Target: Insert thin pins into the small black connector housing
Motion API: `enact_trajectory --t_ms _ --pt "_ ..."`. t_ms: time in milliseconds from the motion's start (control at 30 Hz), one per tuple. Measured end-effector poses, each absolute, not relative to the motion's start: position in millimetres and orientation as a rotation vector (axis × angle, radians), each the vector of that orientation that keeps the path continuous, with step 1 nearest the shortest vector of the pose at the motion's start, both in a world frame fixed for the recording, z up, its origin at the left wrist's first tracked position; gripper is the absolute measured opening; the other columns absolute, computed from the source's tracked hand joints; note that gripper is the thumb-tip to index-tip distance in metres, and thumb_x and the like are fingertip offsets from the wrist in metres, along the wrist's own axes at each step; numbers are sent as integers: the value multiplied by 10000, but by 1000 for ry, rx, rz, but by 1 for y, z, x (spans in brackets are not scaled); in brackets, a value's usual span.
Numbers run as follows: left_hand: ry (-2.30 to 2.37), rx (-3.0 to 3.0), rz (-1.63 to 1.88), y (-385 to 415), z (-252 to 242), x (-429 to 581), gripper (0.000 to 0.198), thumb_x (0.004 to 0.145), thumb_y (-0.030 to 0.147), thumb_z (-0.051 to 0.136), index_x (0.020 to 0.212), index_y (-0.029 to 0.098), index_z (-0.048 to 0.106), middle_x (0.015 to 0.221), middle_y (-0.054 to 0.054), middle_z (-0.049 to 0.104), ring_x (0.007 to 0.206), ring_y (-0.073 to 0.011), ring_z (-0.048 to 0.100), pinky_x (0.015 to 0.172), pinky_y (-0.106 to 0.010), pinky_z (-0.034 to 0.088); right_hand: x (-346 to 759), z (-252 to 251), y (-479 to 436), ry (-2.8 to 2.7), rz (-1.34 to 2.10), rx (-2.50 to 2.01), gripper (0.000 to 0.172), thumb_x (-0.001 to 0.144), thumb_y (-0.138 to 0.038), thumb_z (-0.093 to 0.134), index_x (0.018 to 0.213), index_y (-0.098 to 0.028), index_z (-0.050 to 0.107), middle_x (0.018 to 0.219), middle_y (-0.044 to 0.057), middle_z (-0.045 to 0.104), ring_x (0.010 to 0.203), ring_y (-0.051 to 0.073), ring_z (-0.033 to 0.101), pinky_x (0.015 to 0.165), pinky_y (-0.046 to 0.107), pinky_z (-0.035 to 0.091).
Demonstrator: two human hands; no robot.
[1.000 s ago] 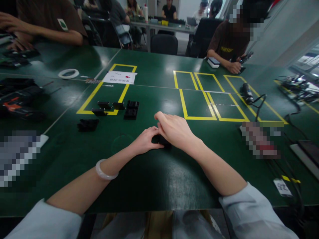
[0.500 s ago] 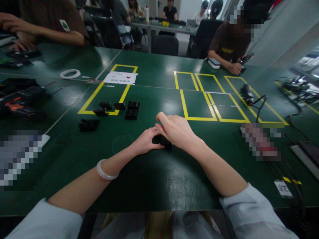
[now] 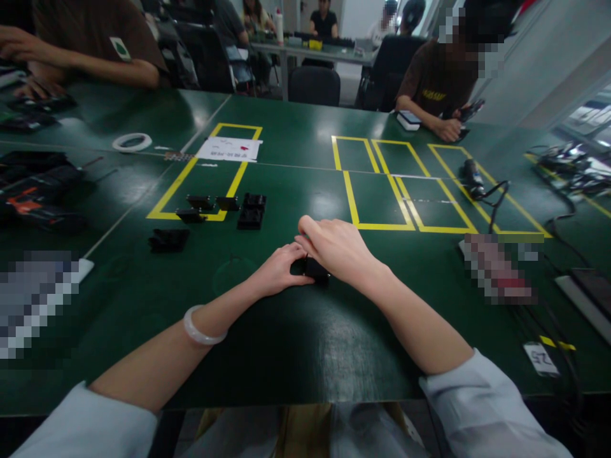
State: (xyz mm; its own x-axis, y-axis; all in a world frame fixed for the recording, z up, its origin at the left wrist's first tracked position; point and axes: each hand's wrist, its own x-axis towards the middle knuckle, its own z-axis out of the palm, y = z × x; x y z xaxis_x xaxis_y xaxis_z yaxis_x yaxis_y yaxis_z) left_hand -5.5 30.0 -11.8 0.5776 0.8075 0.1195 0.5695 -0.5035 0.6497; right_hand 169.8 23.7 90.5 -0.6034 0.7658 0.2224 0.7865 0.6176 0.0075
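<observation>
Fingers (image 3: 290, 252) of the left hand (image 3: 274, 270) grasp a small black block (image 3: 317, 272) from its left side, the thumb along the near edge and the others towards the far side. Above the same block, the right hand (image 3: 338, 248) arches with its fingers curled; its fingertips are hidden, so I cannot tell whether they grip anything. The block sits at the middle of a glossy dark green surface (image 3: 267, 356), near the person's side, partly covered by the right hand.

A pale, glossy ring-shaped bracelet (image 3: 203, 327) circles the left wrist. Beyond the left hand, three thin black rectangular pieces (image 3: 228, 203) stand close together by the near end of a yellow tape outline (image 3: 172, 186). Just right of them lies a black two-section part (image 3: 252, 211), and to their near left an angular black piece (image 3: 168, 240).

A white paper sheet (image 3: 230, 149) with dark marks and a red spot overlaps that outline farther back. Left of the sheet lies a flat white ring (image 3: 132, 142). Across the surface on the right, a person in a brown shirt (image 3: 432, 79) holds a dark object.
</observation>
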Motion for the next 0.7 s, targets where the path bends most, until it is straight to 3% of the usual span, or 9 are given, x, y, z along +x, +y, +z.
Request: enact_trajectory --t_ms 233,400,700 --pt "1098 2243 569 30 -12 -5 365 750 424 751 1012 194 647 1139 -71 631 1104 -295 573 982 -449 433 169 92 23 -2652 -118 -1293 229 989 -221 301 1061 -188 516 928 37 691 776 137 607 613 281 278" --pt "1093 2253 573 30 -13 -6 420 747 439 752 1080 206 643 1194 -79 618 1158 -314 552 1018 -459 412 170 91 25 -2653 -155 -1308 285 1011 -341 290 1025 -190 532 827 38 690 717 140 595 600 282 259" --pt "1080 2243 601 30 -13 -6 406 740 428 763 1059 205 648 1173 -72 624 1134 -305 564 1005 -454 424 169 90 24 -2620 -74 -1295 230 956 -200 317 1096 -165 497 876 44 684 751 152 605 623 278 305"
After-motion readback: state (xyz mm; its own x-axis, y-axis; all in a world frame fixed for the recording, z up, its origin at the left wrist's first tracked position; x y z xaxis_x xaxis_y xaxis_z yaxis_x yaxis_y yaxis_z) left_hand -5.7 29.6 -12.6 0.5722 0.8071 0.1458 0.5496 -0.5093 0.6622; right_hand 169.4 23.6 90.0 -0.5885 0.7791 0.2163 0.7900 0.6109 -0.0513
